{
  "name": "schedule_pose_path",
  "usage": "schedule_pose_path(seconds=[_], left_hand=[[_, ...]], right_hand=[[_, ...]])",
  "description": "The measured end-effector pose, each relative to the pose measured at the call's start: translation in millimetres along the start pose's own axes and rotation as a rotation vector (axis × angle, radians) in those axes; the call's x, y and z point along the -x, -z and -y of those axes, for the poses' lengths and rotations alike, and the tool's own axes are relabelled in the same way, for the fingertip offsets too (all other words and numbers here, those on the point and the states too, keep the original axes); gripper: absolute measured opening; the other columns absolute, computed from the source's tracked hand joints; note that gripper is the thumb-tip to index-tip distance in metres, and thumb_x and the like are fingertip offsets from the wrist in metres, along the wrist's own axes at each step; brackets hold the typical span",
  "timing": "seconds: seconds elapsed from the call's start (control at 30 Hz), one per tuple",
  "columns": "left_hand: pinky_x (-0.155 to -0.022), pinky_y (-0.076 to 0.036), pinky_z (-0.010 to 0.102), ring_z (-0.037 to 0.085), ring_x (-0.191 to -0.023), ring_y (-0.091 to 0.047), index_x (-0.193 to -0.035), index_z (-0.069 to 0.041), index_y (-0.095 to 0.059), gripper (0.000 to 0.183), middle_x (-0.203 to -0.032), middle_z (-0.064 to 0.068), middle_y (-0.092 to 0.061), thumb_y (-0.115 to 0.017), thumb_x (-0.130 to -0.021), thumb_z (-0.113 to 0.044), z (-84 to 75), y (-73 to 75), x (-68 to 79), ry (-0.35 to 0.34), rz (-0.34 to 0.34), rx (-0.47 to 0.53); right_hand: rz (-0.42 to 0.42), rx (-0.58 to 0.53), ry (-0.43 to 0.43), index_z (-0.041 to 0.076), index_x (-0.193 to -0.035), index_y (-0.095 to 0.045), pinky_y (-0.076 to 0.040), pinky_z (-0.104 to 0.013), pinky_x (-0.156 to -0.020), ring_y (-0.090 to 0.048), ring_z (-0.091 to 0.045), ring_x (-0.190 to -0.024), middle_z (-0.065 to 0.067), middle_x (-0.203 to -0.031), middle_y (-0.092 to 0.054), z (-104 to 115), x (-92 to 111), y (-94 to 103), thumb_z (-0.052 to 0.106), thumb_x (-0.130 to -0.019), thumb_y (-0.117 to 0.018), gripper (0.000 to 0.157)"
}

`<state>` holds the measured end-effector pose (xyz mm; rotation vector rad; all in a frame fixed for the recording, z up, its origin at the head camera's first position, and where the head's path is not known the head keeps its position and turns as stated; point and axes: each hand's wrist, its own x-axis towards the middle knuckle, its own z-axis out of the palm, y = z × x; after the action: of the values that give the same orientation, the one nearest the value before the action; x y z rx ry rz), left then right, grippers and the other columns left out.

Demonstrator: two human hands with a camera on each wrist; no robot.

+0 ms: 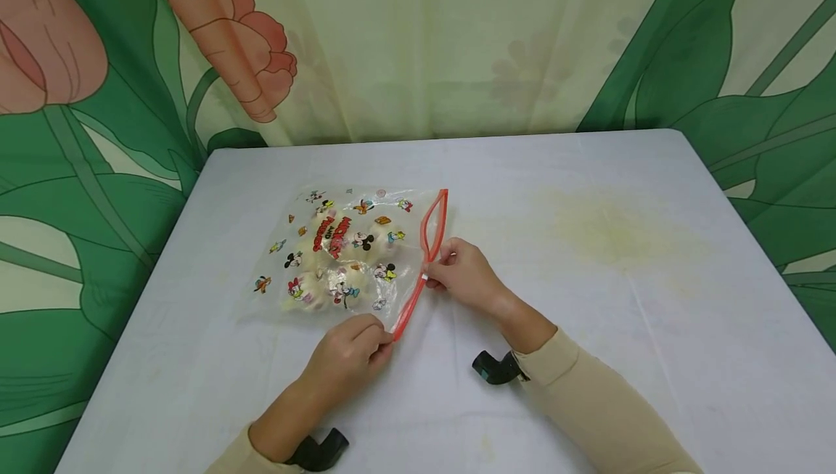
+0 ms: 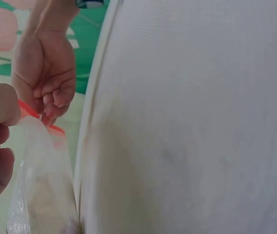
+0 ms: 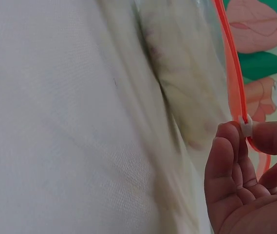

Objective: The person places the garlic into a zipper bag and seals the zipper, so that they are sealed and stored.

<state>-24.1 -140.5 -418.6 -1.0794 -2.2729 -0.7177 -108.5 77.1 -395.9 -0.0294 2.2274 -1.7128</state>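
A clear zip bag (image 1: 372,234) printed with cartoon characters lies on the table, several pale, rounded things inside it. Its red zip edge (image 1: 406,308) faces right; beyond the slider the two red strips stand apart, and nearer they run together. My left hand (image 1: 346,358) pinches the near corner of that edge. Between thumb and fingers of my right hand (image 1: 472,276) is the small white slider (image 3: 246,126), about midway along the zip. What the pale contents are cannot be told through the printed, cloudy plastic.
A white cloth covers the table (image 1: 588,300), with a faint yellowish stain (image 1: 627,231) toward the right. Behind it hangs a curtain (image 1: 418,46) with large leaves and flowers. Black wrist camera mounts (image 1: 496,368) sit at both sleeves.
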Motion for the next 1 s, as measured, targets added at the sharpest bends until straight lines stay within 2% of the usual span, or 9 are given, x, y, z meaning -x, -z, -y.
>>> schedule_pose_path(seconds=[0.3,0.6,0.8,1.0], left_hand=[[-0.057,-0.052,0.018,0.011,-0.062,-0.056,-0.075,-0.006,-0.062,0.022,-0.073,0.0,-0.06,-0.074,-0.063,0.008,8.8,1.3,-0.7,0.001,-0.05,-0.002],[-0.054,-0.052,0.019,0.011,-0.059,-0.055,-0.075,-0.005,-0.061,0.027,-0.071,0.0,-0.06,-0.078,-0.059,0.009,10.2,6.0,-4.7,-0.007,-0.079,-0.03],[-0.056,-0.052,0.018,0.01,-0.059,-0.055,-0.074,-0.005,-0.062,0.026,-0.071,0.0,-0.061,-0.08,-0.06,0.008,8.6,11.1,-3.1,0.038,-0.04,-0.053],[-0.057,-0.053,0.019,0.009,-0.059,-0.056,-0.074,-0.005,-0.062,0.028,-0.071,0.0,-0.062,-0.084,-0.06,0.007,9.2,15.1,-0.7,0.076,-0.007,-0.063]], right_hand=[[-0.048,0.003,-0.008,0.003,-0.087,-0.045,-0.056,-0.029,-0.063,-0.068,-0.024,-0.066,-0.013,-0.072,-0.07,-2,-5,7.9,0.005,-0.092,-0.067,0.022],[-0.098,-0.032,-0.068,0.003,-0.093,-0.043,-0.056,-0.025,-0.065,-0.071,-0.024,-0.071,-0.016,-0.08,-0.072,0,-8,14.6,0.008,-0.094,-0.066,0.023],[-0.127,-0.039,-0.082,0.003,-0.092,-0.042,-0.058,-0.026,-0.066,-0.071,-0.021,-0.069,-0.017,-0.082,-0.072,-1,-11,22.5,0.006,-0.095,-0.064,0.023],[-0.14,-0.03,-0.085,0.001,-0.096,-0.043,-0.058,-0.027,-0.067,-0.072,-0.024,-0.073,-0.017,-0.083,-0.072,-2,-13,29.0,0.008,-0.096,-0.064,0.022]])
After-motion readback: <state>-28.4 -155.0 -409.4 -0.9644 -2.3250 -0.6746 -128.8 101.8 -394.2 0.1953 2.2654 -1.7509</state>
